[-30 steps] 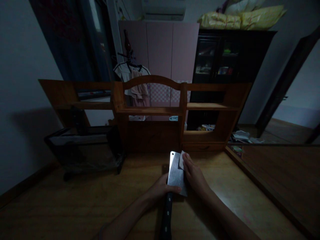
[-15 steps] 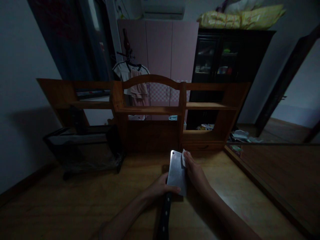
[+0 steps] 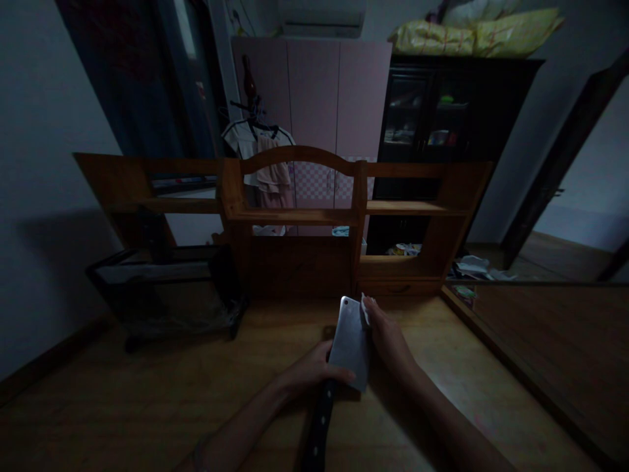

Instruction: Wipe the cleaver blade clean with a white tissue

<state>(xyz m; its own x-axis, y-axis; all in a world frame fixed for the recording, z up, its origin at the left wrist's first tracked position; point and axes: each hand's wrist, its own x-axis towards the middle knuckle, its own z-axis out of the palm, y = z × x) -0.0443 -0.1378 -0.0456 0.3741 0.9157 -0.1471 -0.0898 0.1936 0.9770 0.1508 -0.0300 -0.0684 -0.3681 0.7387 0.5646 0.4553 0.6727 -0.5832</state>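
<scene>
A cleaver [image 3: 350, 347] with a broad grey blade and a black riveted handle is held up over the wooden tabletop [image 3: 236, 406], its handle pointing toward me. My left hand [image 3: 317, 368] grips the blade near the handle, thumb across its face and the other fingers behind. At the upper right edge of the blade, my right hand [image 3: 388, 331] pinches a white tissue [image 3: 365, 311] against it. The fingertips behind the blade are hidden.
Along the tabletop's far side stands a wooden shelf unit [image 3: 295, 216]. A dark-framed glass tank [image 3: 167, 288] sits at the left. A raised wooden edge [image 3: 511, 367] runs down the right. Behind are a pink wardrobe [image 3: 312, 98] and a black cabinet [image 3: 472, 131].
The cleaver has tilted slightly, its top moving a little right and its handle end left. My right hand and the tissue have shifted slightly right along the blade's edge.
</scene>
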